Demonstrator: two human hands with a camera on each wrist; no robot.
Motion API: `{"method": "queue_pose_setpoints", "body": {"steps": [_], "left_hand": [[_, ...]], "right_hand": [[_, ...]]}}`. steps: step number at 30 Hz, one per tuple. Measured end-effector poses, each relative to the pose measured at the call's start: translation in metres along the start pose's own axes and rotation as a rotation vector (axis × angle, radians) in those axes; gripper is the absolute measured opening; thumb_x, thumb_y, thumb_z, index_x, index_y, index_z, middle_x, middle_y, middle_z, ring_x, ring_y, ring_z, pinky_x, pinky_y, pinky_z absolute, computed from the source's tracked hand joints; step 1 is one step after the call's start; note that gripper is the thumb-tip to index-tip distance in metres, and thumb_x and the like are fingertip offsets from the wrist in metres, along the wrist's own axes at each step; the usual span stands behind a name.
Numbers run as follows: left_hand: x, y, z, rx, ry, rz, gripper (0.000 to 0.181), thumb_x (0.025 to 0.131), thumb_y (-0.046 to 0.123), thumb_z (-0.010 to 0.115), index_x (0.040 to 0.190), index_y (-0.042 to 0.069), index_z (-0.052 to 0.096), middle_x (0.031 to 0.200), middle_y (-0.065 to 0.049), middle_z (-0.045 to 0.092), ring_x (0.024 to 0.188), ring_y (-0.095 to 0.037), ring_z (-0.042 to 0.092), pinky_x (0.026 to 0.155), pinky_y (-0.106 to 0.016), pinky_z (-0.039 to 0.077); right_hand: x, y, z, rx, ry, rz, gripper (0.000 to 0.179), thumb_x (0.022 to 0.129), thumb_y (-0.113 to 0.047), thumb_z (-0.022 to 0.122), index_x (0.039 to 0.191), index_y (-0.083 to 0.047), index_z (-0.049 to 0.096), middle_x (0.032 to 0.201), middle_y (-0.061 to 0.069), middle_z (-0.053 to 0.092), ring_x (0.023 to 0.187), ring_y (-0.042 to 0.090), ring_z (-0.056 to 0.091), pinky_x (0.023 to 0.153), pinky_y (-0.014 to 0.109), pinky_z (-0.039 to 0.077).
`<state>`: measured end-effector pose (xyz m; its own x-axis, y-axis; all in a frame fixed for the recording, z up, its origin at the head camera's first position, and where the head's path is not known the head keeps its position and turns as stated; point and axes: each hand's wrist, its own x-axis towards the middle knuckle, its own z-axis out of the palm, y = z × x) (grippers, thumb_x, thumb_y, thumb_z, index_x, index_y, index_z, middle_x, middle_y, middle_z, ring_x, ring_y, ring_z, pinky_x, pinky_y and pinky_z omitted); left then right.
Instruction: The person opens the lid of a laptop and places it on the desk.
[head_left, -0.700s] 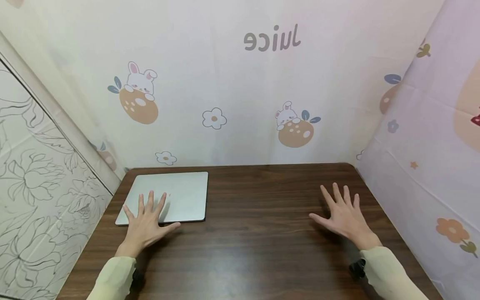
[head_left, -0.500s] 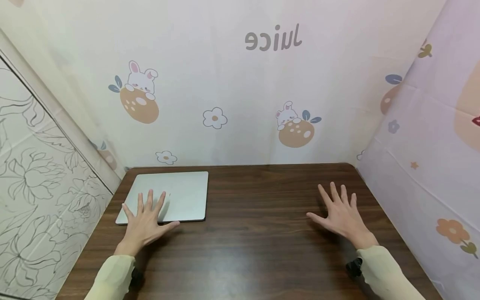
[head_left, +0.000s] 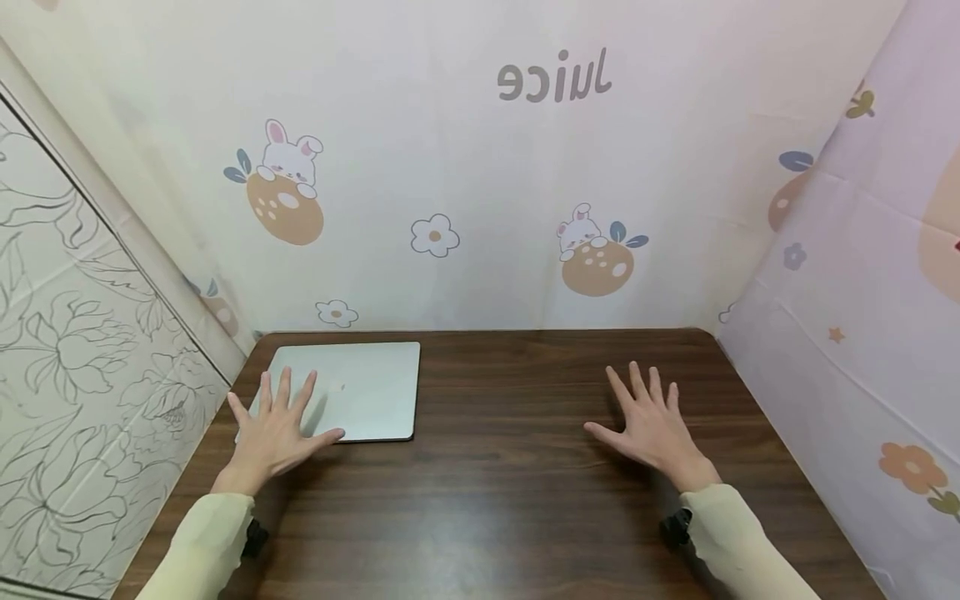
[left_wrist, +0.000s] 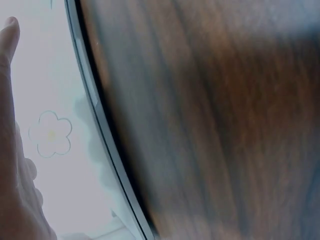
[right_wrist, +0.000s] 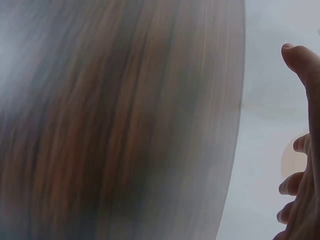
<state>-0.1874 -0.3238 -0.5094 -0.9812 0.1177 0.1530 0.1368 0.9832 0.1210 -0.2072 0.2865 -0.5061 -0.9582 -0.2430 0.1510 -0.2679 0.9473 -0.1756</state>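
A closed silver laptop [head_left: 375, 392] lies flat at the back left of the dark wooden table [head_left: 480, 492]. Fingers spread, my left hand [head_left: 272, 435] hovers over its near left corner in the head view, hiding part of the lid and front edge. The left wrist view shows the laptop's thin edge [left_wrist: 106, 127] close up, with the left hand [left_wrist: 17, 195] along the left border. On the right side of the table, my right hand [head_left: 651, 427] is held above the wood with fingers spread and nothing in it. In the right wrist view, the right hand's thumb [right_wrist: 302, 62] points upward.
A pale curtain [head_left: 480, 167] printed with rabbits, oranges and flowers hangs right behind the table's back edge. Another printed cloth [head_left: 847, 275] borders the right side. A panel with line-drawn flowers [head_left: 82, 350] stands along the left.
My right hand has moved left, toward the table's middle. The left hand has shifted slightly left and up over the laptop. The whole head view has drifted a little. The laptop stays put.
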Motion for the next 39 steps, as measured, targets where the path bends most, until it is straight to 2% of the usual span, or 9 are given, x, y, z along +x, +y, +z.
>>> {"method": "queue_pose_setpoints", "body": {"steps": [6, 13, 17, 25, 33, 39], "left_hand": [[0.004, -0.013, -0.003, -0.031, -0.029, -0.037, 0.112, 0.085, 0.084, 0.054, 0.167, 0.028, 0.004, 0.170, -0.029, 0.001, 0.153, -0.060, -0.002, 0.102, -0.089, -0.012], [0.007, -0.023, -0.002, -0.056, -0.057, -0.053, 0.112, 0.086, 0.083, 0.053, 0.167, 0.028, -0.002, 0.169, -0.031, -0.004, 0.151, -0.063, -0.003, 0.100, -0.090, -0.013], [0.006, -0.025, -0.001, -0.079, -0.061, -0.071, 0.112, 0.087, 0.082, 0.054, 0.167, 0.026, -0.002, 0.169, -0.031, -0.005, 0.150, -0.063, -0.003, 0.101, -0.090, -0.012], [0.007, -0.028, 0.004, -0.114, -0.038, -0.102, 0.113, 0.087, 0.081, 0.055, 0.167, 0.025, -0.001, 0.169, -0.033, -0.002, 0.149, -0.065, 0.001, 0.102, -0.091, -0.003], [0.009, -0.039, 0.003, -0.157, -0.031, -0.135, 0.114, 0.088, 0.079, 0.056, 0.166, 0.024, -0.007, 0.167, -0.035, -0.004, 0.148, -0.067, -0.005, 0.098, -0.093, -0.002], [0.011, -0.049, 0.005, -0.178, -0.046, -0.151, 0.114, 0.089, 0.078, 0.055, 0.166, 0.026, -0.011, 0.167, -0.037, -0.004, 0.147, -0.068, -0.004, 0.099, -0.092, -0.001]], "right_hand": [[0.011, -0.021, 0.008, 0.034, -0.017, -0.028, 0.109, 0.086, -0.078, 0.060, 0.166, -0.017, 0.020, 0.170, 0.027, 0.007, 0.153, 0.059, 0.009, 0.114, 0.081, 0.008], [0.026, -0.052, 0.016, 0.077, -0.013, -0.061, 0.109, 0.086, -0.079, 0.059, 0.167, -0.020, 0.017, 0.171, 0.025, 0.007, 0.154, 0.056, 0.009, 0.117, 0.078, 0.012], [0.033, -0.075, 0.022, 0.100, -0.034, -0.075, 0.109, 0.086, -0.081, 0.057, 0.167, -0.021, 0.015, 0.172, 0.024, 0.007, 0.155, 0.054, 0.012, 0.119, 0.074, 0.016], [0.049, -0.117, 0.038, 0.155, -0.078, -0.089, 0.110, 0.086, -0.084, 0.052, 0.168, -0.023, 0.012, 0.172, 0.021, 0.005, 0.156, 0.051, 0.013, 0.122, 0.069, 0.018], [0.062, -0.157, 0.051, 0.209, -0.119, -0.117, 0.110, 0.087, -0.080, 0.057, 0.168, -0.022, 0.009, 0.171, 0.023, 0.013, 0.157, 0.048, 0.014, 0.123, 0.065, 0.021], [0.069, -0.186, 0.058, 0.236, -0.136, -0.147, 0.109, 0.088, -0.079, 0.056, 0.168, -0.020, 0.009, 0.171, 0.023, 0.015, 0.157, 0.048, 0.015, 0.123, 0.063, 0.022]]}}
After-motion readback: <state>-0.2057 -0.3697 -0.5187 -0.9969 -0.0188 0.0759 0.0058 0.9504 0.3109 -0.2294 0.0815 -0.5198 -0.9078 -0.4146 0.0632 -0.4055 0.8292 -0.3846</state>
